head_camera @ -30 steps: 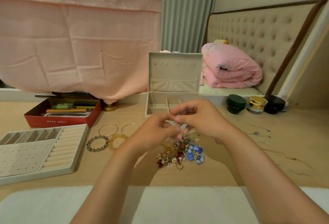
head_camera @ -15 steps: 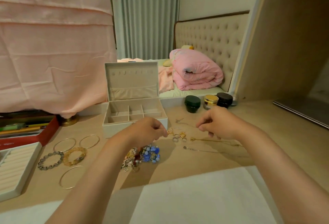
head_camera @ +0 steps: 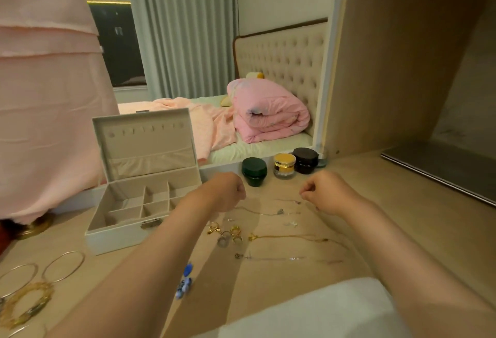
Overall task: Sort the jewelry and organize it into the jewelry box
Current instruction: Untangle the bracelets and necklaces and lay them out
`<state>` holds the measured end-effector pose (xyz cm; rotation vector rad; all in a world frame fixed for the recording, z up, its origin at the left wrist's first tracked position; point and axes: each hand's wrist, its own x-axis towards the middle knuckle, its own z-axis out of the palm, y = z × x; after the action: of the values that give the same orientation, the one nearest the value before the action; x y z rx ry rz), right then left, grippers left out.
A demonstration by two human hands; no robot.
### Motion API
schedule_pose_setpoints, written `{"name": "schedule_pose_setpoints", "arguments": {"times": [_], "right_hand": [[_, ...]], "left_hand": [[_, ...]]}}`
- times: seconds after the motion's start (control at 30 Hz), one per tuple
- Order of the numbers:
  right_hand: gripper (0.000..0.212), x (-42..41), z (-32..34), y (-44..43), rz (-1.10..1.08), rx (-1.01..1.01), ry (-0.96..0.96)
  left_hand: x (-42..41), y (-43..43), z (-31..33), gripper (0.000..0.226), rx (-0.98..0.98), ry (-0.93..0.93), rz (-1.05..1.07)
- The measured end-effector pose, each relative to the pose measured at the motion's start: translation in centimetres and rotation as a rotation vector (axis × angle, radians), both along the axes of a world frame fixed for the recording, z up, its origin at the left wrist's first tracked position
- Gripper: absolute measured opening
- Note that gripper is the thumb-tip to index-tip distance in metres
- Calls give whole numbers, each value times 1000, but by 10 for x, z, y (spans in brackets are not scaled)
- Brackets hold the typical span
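Both hands hover over the wooden tabletop [head_camera: 402, 219], fingers curled in and pinched together as if gripping something thin; whether a chain actually runs between them I cannot tell, since it is too fine to make out. The left hand [head_camera: 226, 190] sits just right of the open jewelry box [head_camera: 139, 203], its forearm crossing in front of the box's right front corner. The right hand [head_camera: 326, 194] is apart from it, further right, with its knuckles above the far end of a thin silver chain [head_camera: 268, 212] that lies on the table between the two hands. Nearer the camera lies a small cluster of gold and silver rings [head_camera: 228, 234], then a gold necklace [head_camera: 290, 237] stretched out to the right, and below that another silver chain [head_camera: 271, 258]. The box stands with its lid upright, its divided compartments looking empty from here. A few blue beads [head_camera: 185, 281] peek out beside the left forearm. At the lower left lie thin bangles [head_camera: 64, 266] and an amber bead bracelet [head_camera: 26, 304]. Behind the hands, against the mirror's base, stand a dark green jar [head_camera: 253, 171], a gold-lidded jar [head_camera: 284, 164] and a black jar [head_camera: 306, 160]
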<state>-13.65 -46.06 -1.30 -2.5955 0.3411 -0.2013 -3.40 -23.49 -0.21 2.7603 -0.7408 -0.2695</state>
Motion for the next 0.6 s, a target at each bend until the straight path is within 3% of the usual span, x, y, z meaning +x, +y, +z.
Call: {"name": "schedule_pose_setpoints", "arguments": {"times": [0.23,0.6], "right_hand": [[17,61,-21,-6,-43,-72,52],[20,79,-32,-11,2,-251,127]], "left_hand": [[52,-26,-17,27,76,-7,123],[69,-30,-38,29,94,-25,87]]}}
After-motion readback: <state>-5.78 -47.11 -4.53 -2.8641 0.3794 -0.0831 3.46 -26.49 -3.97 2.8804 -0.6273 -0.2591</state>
